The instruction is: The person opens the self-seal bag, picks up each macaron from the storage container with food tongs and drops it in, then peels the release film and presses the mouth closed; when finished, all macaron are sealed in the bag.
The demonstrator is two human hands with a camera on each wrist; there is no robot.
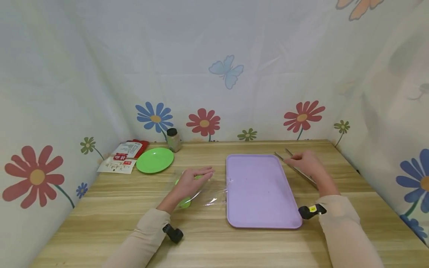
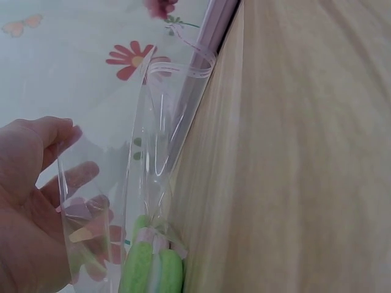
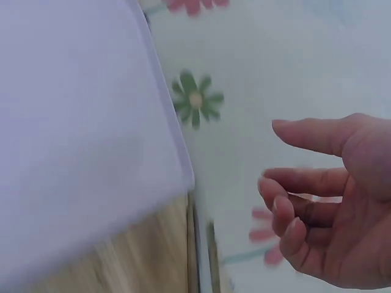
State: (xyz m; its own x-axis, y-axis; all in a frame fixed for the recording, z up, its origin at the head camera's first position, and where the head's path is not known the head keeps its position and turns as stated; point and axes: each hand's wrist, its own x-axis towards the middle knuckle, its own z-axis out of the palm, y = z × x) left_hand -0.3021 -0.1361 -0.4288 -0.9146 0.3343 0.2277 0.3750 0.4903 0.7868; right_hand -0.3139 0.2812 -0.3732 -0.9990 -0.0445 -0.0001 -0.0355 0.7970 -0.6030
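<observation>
My left hand [image 1: 189, 182] pinches the edge of a clear plastic bag [image 1: 213, 196] between thumb and fingers, left of the tray. In the left wrist view, rounded green pieces [image 2: 139, 268] with pale parts between them lie in the bag; their kind is unclear. A lilac rectangular tray [image 1: 259, 190] lies flat in the middle, the bag reaching its left edge. Past the tray's right side, my right hand [image 1: 308, 163] hovers over two thin metal sticks [image 1: 306, 178], partly hiding them. The right wrist view shows its thumb and fingers apart, with nothing between them.
At the back left stand a green plate [image 1: 155, 160] and a small jar [image 1: 173, 140] with a black lid. Paper packets [image 1: 117, 163] and something red [image 1: 142, 146] lie beside the plate. A flower-printed curtain [image 1: 261, 108] encloses the wooden table [image 1: 207, 245].
</observation>
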